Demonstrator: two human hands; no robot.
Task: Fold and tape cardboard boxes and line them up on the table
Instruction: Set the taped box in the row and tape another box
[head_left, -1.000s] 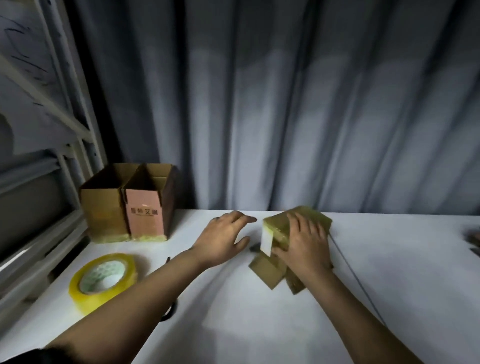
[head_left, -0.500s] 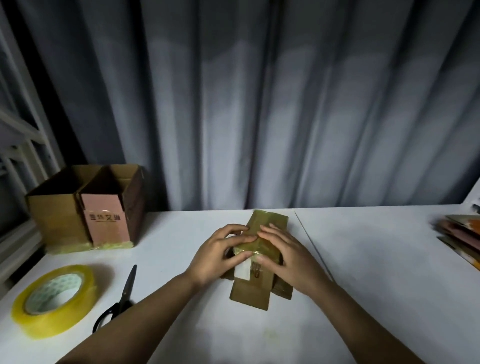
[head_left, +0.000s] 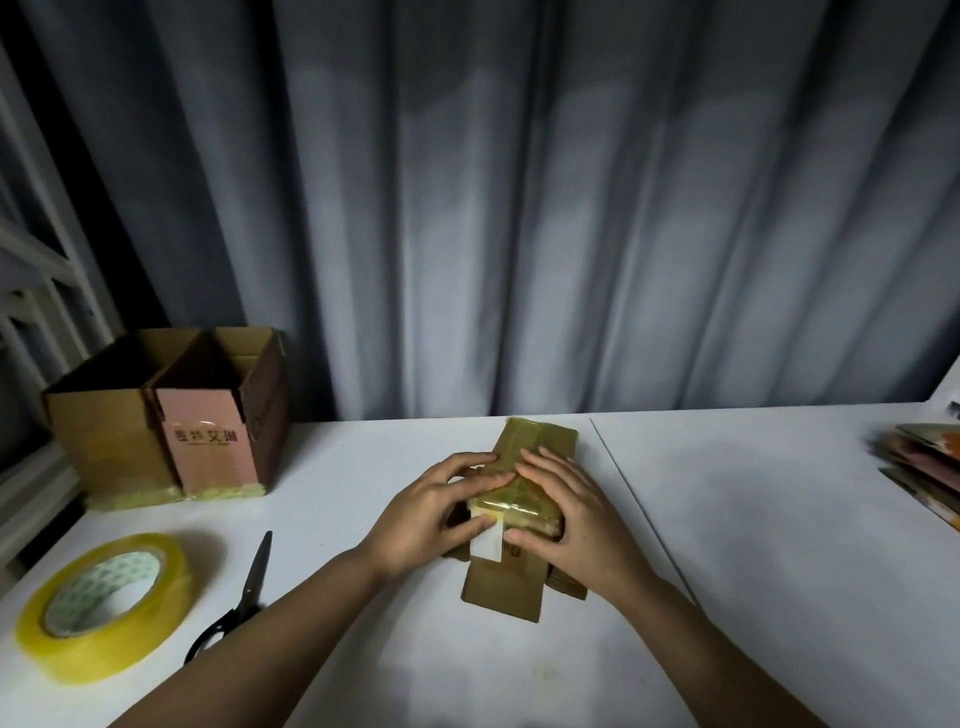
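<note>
A small cardboard box (head_left: 535, 444) lies on the white table (head_left: 753, 545) at the centre, its top covered in yellowish tape, with loose flaps (head_left: 501, 592) spread toward me. My left hand (head_left: 434, 506) holds its left side, thumb on a white label at the near end. My right hand (head_left: 576, 512) grips the right side, fingers laid over the taped top. Two open-topped boxes, one plain brown (head_left: 104, 421) and one pink-fronted (head_left: 218, 436), stand side by side at the back left.
A big roll of yellow tape (head_left: 104, 603) lies at the front left, with black scissors (head_left: 239, 592) just right of it. A stack of flat cardboard (head_left: 924, 462) sits at the right edge. A grey curtain hangs behind the table; a white rack stands at the far left.
My left hand came from the table onto the box and now holds it along with the right. The box turned lengthwise toward me. My view swung to the right.
</note>
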